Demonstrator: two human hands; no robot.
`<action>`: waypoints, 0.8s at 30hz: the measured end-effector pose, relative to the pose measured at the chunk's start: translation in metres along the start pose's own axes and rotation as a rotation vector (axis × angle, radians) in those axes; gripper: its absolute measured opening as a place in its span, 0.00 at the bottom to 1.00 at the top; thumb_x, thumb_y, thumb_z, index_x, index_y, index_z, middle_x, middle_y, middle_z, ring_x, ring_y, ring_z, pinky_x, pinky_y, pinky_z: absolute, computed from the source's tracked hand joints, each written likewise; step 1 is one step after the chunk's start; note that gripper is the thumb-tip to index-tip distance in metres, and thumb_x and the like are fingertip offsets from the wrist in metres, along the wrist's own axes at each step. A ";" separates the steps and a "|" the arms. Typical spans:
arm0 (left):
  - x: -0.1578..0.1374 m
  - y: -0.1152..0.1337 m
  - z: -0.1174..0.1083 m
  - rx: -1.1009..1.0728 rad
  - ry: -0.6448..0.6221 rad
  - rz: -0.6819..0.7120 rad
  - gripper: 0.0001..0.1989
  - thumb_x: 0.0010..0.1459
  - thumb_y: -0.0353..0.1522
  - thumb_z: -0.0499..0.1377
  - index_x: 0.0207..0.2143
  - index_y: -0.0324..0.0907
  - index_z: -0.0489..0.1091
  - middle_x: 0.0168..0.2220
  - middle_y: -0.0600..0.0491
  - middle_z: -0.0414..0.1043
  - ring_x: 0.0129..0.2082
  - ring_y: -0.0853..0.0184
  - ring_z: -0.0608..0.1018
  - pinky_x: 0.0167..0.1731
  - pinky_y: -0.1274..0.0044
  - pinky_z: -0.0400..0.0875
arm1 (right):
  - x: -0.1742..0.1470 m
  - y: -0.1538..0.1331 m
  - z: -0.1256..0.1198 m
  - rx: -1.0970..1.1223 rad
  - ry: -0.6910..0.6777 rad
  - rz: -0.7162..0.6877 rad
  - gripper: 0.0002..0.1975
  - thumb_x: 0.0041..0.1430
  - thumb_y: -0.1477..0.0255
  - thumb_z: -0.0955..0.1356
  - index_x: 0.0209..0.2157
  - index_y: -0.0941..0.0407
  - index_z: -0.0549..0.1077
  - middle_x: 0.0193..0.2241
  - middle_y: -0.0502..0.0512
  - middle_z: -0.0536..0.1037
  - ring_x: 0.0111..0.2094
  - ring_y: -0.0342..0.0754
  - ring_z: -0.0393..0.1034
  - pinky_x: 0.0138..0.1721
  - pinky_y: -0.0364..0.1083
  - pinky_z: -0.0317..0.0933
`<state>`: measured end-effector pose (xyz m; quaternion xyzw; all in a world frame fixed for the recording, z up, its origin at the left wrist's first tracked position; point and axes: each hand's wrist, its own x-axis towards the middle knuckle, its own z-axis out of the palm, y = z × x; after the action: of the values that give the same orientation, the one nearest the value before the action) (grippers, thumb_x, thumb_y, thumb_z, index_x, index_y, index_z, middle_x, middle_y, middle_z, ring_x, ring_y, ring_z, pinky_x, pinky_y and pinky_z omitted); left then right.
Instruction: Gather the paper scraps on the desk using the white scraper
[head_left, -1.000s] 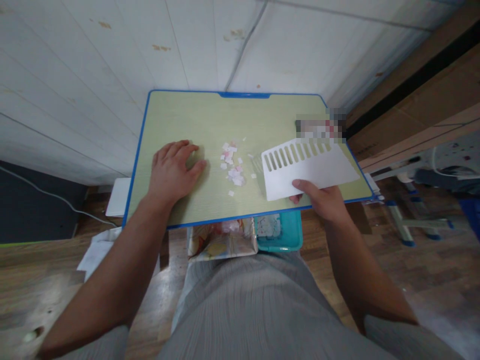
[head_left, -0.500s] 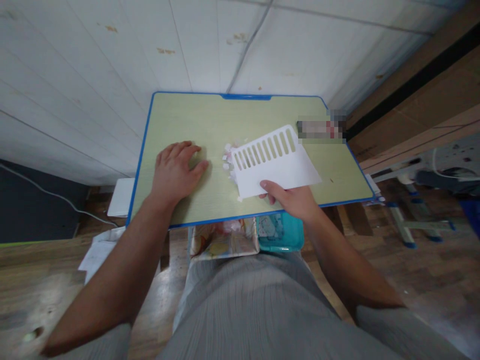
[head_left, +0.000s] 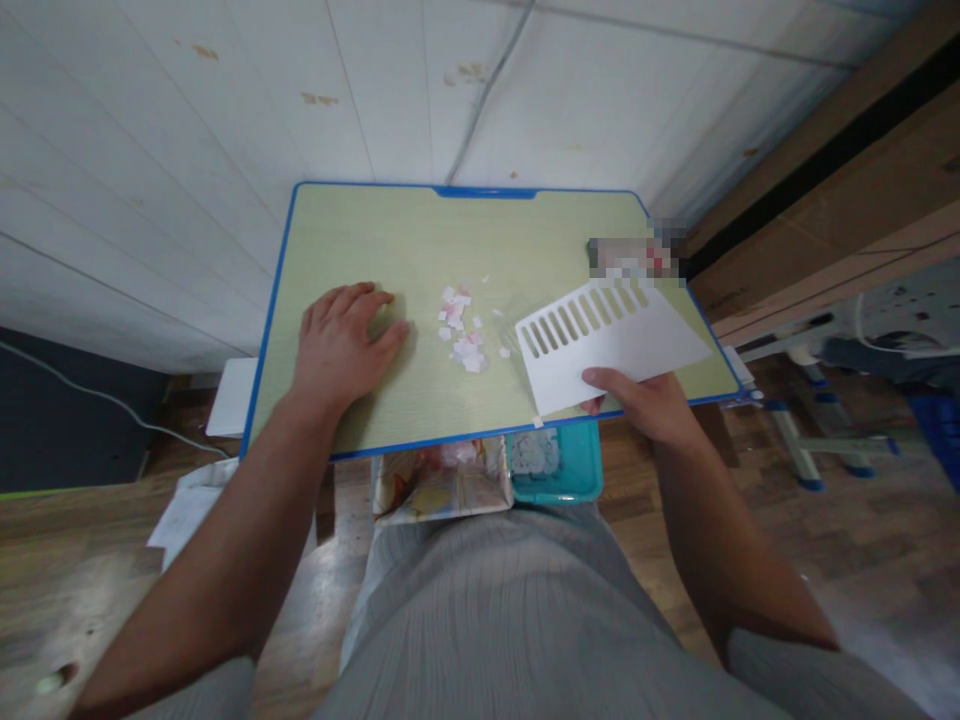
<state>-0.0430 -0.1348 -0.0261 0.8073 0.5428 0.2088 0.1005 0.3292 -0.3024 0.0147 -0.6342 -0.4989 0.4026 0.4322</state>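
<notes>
My right hand [head_left: 637, 400] grips a flat white sheet with a row of slots [head_left: 619, 345] by its near edge, thumb on top. The sheet is over the right part of the pale green, blue-rimmed table [head_left: 360, 225]. To its left, small white and pinkish paper scraps [head_left: 465, 335] lie loosely in the middle of the tabletop. One tiny scrap [head_left: 538, 422] shows at the near edge, by the sheet's corner. My left hand [head_left: 345, 340] rests on the left side of the table, fingers spread and holding nothing.
Below the near edge sit a turquoise basin [head_left: 585, 475] with pale scraps inside and a patterned box [head_left: 450, 505]. A blurred-out item [head_left: 630, 257] lies at the table's far right. White panel wall [head_left: 225, 110] is behind; cardboard [head_left: 825, 190] stands at right.
My right hand has swung the slotted sheet to the right, off the paper scraps, which now show fully. My left hand stays in place on the table.
</notes>
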 end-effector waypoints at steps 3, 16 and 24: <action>0.000 0.000 -0.001 0.001 -0.009 -0.008 0.26 0.77 0.49 0.60 0.72 0.58 0.79 0.78 0.52 0.75 0.82 0.44 0.71 0.83 0.48 0.62 | 0.001 0.002 0.002 0.014 0.004 0.002 0.22 0.60 0.50 0.83 0.27 0.49 0.76 0.21 0.55 0.81 0.23 0.55 0.78 0.27 0.54 0.78; 0.000 0.002 -0.002 0.003 -0.012 -0.011 0.26 0.77 0.49 0.60 0.72 0.58 0.79 0.78 0.52 0.75 0.81 0.44 0.71 0.83 0.47 0.62 | 0.007 0.002 0.015 0.032 0.122 -0.062 0.20 0.63 0.54 0.81 0.25 0.50 0.78 0.21 0.53 0.81 0.22 0.51 0.75 0.29 0.52 0.77; 0.001 -0.003 0.003 0.034 0.000 -0.011 0.26 0.77 0.50 0.60 0.71 0.58 0.79 0.78 0.52 0.75 0.81 0.46 0.72 0.83 0.50 0.63 | 0.013 0.014 0.020 -0.033 0.119 -0.078 0.22 0.65 0.52 0.80 0.25 0.51 0.79 0.23 0.54 0.83 0.25 0.51 0.78 0.35 0.52 0.80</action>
<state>-0.0437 -0.1325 -0.0293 0.8059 0.5506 0.1990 0.0879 0.3164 -0.2880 -0.0056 -0.6442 -0.5030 0.3387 0.4661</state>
